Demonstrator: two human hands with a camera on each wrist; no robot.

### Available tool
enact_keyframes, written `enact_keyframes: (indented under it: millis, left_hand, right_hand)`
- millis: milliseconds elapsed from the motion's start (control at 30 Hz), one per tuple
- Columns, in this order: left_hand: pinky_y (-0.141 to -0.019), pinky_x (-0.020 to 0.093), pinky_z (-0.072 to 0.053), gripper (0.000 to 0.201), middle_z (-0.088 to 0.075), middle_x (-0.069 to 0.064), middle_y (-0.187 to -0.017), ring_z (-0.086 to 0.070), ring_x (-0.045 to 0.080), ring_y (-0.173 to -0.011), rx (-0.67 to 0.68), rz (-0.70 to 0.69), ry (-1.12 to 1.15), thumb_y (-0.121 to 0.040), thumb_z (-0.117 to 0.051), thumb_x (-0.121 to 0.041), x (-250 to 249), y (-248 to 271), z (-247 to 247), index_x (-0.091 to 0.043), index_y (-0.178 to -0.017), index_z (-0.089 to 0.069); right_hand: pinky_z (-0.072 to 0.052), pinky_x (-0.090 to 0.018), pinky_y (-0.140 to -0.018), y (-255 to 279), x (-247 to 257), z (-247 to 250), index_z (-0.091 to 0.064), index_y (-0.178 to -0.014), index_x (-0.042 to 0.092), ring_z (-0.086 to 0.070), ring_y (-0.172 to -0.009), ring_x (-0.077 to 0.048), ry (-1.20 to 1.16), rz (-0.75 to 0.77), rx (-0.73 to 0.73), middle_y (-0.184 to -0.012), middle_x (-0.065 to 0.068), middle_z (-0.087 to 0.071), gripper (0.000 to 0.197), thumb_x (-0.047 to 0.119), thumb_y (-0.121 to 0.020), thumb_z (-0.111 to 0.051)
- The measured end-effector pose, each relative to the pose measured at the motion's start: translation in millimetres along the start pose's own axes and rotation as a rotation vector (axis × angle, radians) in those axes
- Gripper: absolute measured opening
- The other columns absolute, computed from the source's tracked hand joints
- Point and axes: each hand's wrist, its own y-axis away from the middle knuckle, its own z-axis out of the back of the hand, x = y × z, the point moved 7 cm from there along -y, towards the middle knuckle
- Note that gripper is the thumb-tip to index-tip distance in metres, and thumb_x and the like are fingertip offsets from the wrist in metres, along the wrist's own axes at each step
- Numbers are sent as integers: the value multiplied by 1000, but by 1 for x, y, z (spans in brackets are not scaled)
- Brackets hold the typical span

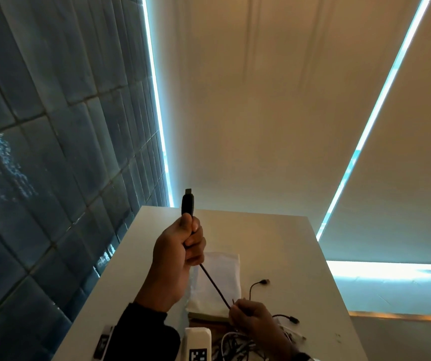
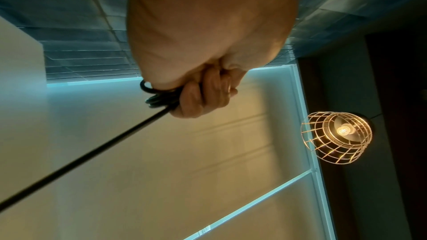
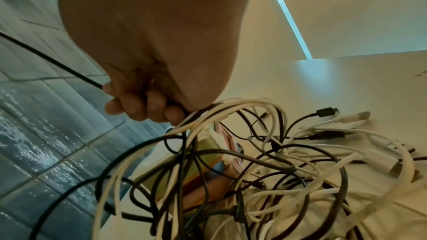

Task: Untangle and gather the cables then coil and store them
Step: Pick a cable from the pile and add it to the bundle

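Left hand (image 1: pixel 176 252) raised above desk (image 1: pixel 310 256), grip fisted round black cable (image 1: pixel 214 285) just below its plug (image 1: pixel 188 204); plug points up. Cable runs taut, down and right, to right hand (image 1: pixel 252 317), grip curled closed round it. Below right hand: tangle of black and white cables (image 3: pixel 265 161) heaped on desk, over a clear bag (image 1: pixel 218 280).

Cables heaped at the worktop's near edge

The cable tangle (image 1: pixel 238 345) lies on the worktop (image 1: pixel 300 256), right of a box (image 1: pixel 198 343); a pouch (image 1: pixel 218 282) lies farther back.
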Motion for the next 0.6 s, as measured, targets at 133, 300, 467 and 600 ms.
enact_keyframes:
  millis: [133,300,467,600]
  left_hand:
    - [-42,24,-10,24,-27,-6,-54,-19,5,-40,28,-62,47,-87,-45,-32,-22,1,-1,-15,-70,-45]
    - [-41,23,-12,27,-30,-5,-55,-20,5,-41,66,-113,19,-91,-43,-33,-49,5,3,-17,-69,-46]
    - [-44,25,-14,26,-40,-1,-56,-26,8,-41,12,26,-130,-91,-43,-33,-12,12,10,-14,-74,-45]
    - [-43,24,-23,28,-57,9,-60,-39,14,-44,-81,136,-229,-100,-35,-25,19,17,15,-12,-78,-44]
  right_hand:
    - [-40,-21,-64,5,-7,-3,-60,-63,25,-49,-59,-3,136,-70,-11,-62,9,-56,32,28,-95,-54]
    - [-35,-7,-53,19,-10,18,-62,-72,9,-55,-63,-15,207,-167,-123,-61,-9,-54,29,18,-98,-51]
    - [-27,-23,-44,10,28,23,-64,-63,13,-35,-43,-10,45,-30,-253,-48,5,-44,34,15,-96,-57]
    - [-20,-24,-45,15,89,28,-65,-73,5,-26,-47,-13,-158,152,-247,-53,-1,-35,28,17,-96,-56]
